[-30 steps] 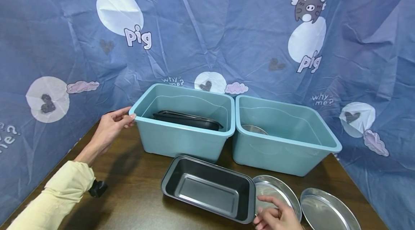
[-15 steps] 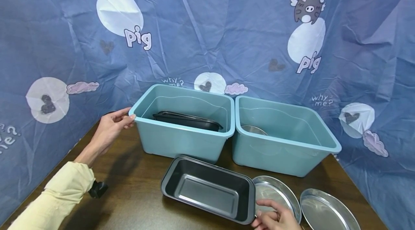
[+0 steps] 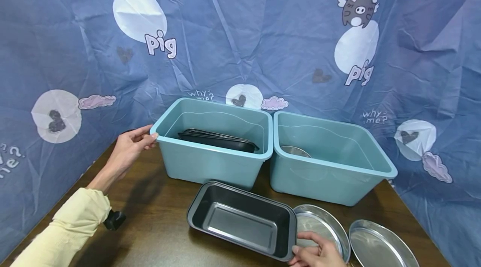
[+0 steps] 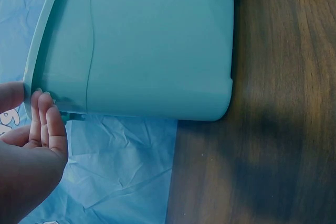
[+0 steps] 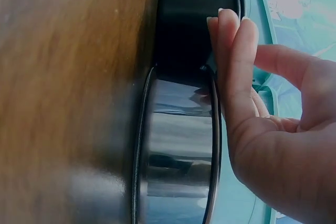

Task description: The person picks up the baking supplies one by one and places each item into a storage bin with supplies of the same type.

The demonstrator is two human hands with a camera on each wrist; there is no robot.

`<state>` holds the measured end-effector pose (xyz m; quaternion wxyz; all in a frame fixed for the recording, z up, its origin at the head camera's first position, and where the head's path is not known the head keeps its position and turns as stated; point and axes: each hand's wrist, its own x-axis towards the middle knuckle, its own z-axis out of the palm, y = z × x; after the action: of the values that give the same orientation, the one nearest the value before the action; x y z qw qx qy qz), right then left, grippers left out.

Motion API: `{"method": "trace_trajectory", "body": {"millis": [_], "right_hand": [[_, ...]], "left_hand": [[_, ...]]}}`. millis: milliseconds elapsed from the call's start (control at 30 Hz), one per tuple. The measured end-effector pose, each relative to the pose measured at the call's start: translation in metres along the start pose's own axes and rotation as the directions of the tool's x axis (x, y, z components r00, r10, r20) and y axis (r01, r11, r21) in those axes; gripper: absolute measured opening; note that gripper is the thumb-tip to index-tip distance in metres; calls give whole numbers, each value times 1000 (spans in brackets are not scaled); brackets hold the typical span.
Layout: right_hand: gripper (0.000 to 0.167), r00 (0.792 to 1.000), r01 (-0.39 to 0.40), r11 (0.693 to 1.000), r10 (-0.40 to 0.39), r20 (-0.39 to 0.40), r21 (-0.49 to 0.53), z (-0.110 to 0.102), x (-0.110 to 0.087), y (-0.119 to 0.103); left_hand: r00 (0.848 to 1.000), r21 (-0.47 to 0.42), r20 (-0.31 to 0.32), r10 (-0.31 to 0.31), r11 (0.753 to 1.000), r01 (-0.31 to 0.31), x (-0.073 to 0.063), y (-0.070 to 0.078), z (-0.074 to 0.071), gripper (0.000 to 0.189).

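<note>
My left hand (image 3: 127,148) pinches the front left corner of the left teal bin's rim (image 3: 210,146), thumb in front. In the left wrist view, that hand's fingers (image 4: 44,121) lie against the bin's outer wall. A dark rectangular loaf pan (image 3: 240,221) sits on the table before the bins. At its right end my right hand (image 3: 317,250) pinches the rim, thumb on top and the other fingers lower. The right wrist view shows those fingers (image 5: 239,72) up against the dark pan's side (image 5: 191,19). Inside the left bin lie dark pans (image 3: 218,139).
The right teal bin (image 3: 315,183) stands beside the left one and holds a round metal pan (image 3: 297,151). Two round silvery pans, one at the loaf pan's end (image 3: 330,225) and one farther right (image 3: 379,242), lie on the wooden table (image 3: 150,225). A blue printed cloth (image 3: 240,41) hangs behind.
My right hand has moved slightly left, and its thumb has come onto the loaf pan's rim. The left hand stays on the bin's corner.
</note>
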<state>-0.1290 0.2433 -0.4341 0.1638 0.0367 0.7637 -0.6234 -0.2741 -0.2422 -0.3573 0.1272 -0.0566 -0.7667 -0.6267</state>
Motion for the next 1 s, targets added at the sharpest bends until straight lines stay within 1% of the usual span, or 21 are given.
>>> {"method": "trace_trajectory", "body": {"millis": [167, 300, 467, 667, 767, 900, 1000], "right_hand": [[53, 1000, 14, 1000, -14, 25, -3, 0, 2, 0], [52, 1000, -10, 1000, 10, 20, -22, 0, 3, -1], [51, 999, -51, 998, 51, 7, -30, 1, 5, -3], [51, 999, -18, 998, 20, 30, -53, 1, 5, -3], [51, 999, -35, 998, 36, 34, -53, 2, 5, -5], [50, 999, -34, 999, 35, 34, -22, 4, 4, -5], [48, 999, 3, 1000, -3, 45, -1, 4, 3, -4]], "left_hand": [[1000, 18, -3, 4, 1000, -4, -1, 0, 0, 54], [1000, 29, -1, 3, 1000, -3, -1, -1, 0, 54], [1000, 19, -3, 7, 1000, -7, -1, -1, 1, 54], [1000, 23, -5, 3, 1000, -3, -1, 0, 1, 54], [1000, 27, -7, -2, 1000, 3, -2, 1, 1, 54], [1000, 26, -5, -8, 1000, 8, -2, 1, 1, 54], [1000, 22, -5, -12, 1000, 13, -2, 1, 0, 55]]}}
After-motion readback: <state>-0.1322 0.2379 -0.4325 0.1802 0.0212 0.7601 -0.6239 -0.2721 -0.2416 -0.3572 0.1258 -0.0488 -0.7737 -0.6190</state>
